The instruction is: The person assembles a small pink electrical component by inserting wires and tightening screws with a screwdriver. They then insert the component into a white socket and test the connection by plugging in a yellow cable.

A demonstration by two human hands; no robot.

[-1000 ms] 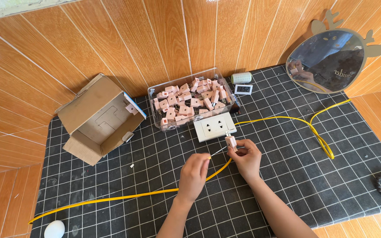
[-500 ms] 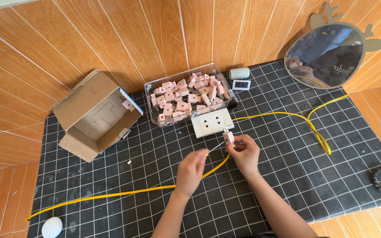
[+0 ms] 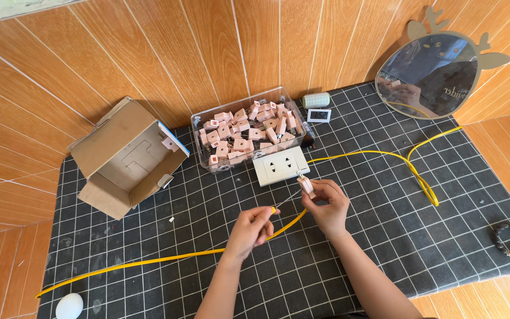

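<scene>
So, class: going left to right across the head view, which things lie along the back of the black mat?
Open cardboard box → clear tub of pink parts → small green spool → round mirror.

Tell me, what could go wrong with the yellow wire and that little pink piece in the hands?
The left hand pinches the yellow wire only at its tip, so it might slip out. The right hand holds the small pink piece right above the white socket plate; if dropped, it could bounce away. The wire's long loop trails across the black grid mat, so a tug might drag it around.
</scene>
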